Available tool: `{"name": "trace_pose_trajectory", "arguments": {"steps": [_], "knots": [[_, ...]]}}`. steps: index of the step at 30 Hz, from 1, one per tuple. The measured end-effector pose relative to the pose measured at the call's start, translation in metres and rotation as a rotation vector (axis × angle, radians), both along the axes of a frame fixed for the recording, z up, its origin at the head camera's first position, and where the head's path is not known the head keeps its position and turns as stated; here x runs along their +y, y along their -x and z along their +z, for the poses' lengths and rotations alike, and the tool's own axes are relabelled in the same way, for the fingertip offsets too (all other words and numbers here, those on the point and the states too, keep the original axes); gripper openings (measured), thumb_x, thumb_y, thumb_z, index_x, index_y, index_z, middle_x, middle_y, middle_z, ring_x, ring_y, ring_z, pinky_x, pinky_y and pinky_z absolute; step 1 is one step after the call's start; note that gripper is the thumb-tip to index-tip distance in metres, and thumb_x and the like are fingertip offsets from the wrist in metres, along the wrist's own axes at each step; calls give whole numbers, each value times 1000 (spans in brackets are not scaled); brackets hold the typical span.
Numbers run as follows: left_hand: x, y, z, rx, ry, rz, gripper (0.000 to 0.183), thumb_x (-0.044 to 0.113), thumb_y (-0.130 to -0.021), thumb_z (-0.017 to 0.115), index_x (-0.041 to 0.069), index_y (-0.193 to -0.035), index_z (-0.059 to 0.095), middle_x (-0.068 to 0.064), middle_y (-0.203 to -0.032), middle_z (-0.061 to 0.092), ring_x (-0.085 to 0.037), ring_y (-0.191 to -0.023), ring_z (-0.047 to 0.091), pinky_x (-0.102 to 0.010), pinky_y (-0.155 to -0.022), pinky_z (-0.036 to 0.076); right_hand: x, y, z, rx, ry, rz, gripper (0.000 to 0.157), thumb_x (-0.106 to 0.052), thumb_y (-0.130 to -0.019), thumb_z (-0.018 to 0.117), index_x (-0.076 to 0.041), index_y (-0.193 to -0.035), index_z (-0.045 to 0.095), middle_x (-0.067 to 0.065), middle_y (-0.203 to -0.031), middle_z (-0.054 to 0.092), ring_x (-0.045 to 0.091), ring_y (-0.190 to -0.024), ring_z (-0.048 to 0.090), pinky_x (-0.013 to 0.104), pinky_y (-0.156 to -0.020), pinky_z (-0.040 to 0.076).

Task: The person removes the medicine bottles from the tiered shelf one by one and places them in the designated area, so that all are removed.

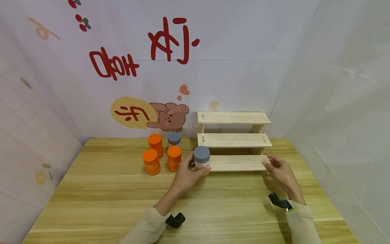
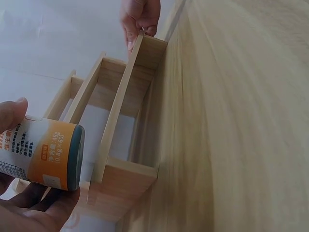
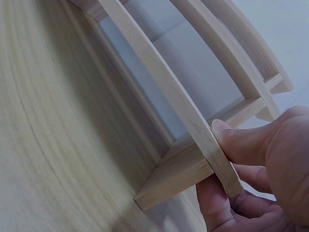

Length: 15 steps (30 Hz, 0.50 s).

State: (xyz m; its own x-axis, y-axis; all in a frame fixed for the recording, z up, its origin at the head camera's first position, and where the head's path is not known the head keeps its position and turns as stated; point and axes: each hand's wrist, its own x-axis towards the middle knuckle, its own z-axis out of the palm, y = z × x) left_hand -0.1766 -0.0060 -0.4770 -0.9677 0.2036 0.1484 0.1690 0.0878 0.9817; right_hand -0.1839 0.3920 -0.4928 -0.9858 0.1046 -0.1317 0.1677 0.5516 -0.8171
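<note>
A grey-lidded bottle point(image 1: 201, 156) with a white and orange label is gripped by my left hand point(image 1: 187, 174), at the left end of the lowest tier of a three-tier wooden shelf point(image 1: 237, 163). In the left wrist view the bottle point(image 2: 48, 154) lies between thumb and fingers, beside the shelf boards. My right hand point(image 1: 281, 171) pinches the right end of the lowest board. The right wrist view shows the thumb on top of that board point(image 3: 193, 121) and fingers beneath it.
Left of my left hand stand several orange bottles point(image 1: 151, 162) and another grey-lidded bottle point(image 1: 174, 138). All are on the wood-grain table point(image 1: 137, 203). Behind the shelf hangs a pale printed cloth point(image 1: 243, 51), and cloth also encloses both sides.
</note>
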Motion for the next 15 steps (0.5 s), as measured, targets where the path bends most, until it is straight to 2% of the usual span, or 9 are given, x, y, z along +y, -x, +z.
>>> {"name": "trace_pose_trajectory", "arguments": {"steps": [9, 15], "knots": [[-14, -8, -4, 6, 13, 5, 63, 24, -84, 86, 23, -141, 58, -1, -126, 68, -19, -118, 64, -44, -109, 52, -1, 0, 2, -9, 15, 3, 78, -52, -100, 61, -10, -160, 35, 32, -159, 35, 47, -146, 37, 4, -83, 42], [-27, -17, -6, -22, 12, 16, 64, 23, -83, 87, 24, -140, 59, 0, -128, 67, -20, -119, 64, -41, -110, 51, 0, 0, 1, -20, 24, -1, 79, -52, -99, 62, -10, -161, 34, 32, -160, 34, 47, -147, 36, 6, -85, 45]]}}
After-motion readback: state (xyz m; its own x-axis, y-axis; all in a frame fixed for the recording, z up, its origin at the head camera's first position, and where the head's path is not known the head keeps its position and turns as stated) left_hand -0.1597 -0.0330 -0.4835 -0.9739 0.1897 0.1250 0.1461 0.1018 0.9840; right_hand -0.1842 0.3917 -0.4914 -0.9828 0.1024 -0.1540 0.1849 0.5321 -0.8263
